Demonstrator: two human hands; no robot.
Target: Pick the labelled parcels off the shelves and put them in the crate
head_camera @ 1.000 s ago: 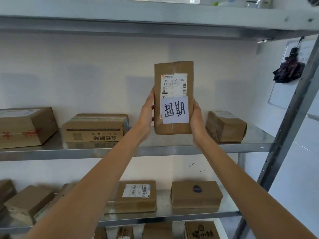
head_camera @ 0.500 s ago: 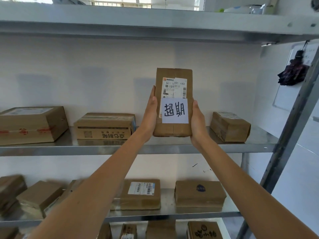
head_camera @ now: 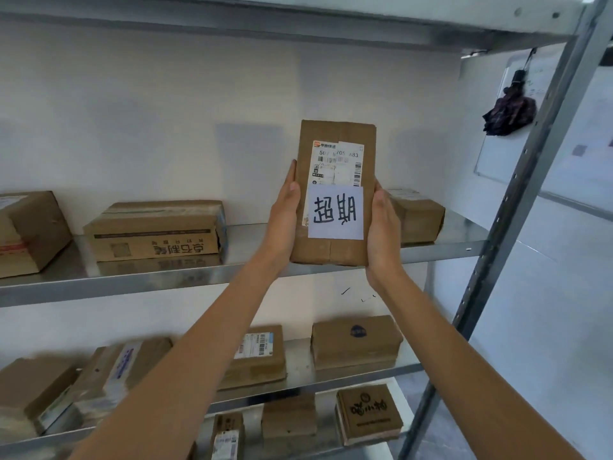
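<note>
In front of me stands a metal rack with grey shelves and a perforated upright (head_camera: 517, 207) on the right. On the upper shelf (head_camera: 252, 239) sit a box at the far left (head_camera: 30, 227), a long box with upside-down print (head_camera: 156, 229) beside it, and a small box (head_camera: 416, 215) on the right. The middle shelf (head_camera: 298, 360) carries a cluster of boxes on the left (head_camera: 83, 376), a box with a white label (head_camera: 258, 353), and a box with a dark round mark (head_camera: 356, 338). On the lowest shelf (head_camera: 381, 448) I see three small boxes: a labelled one (head_camera: 227, 436), a plain one (head_camera: 288, 416), a printed one (head_camera: 368, 413).
</note>
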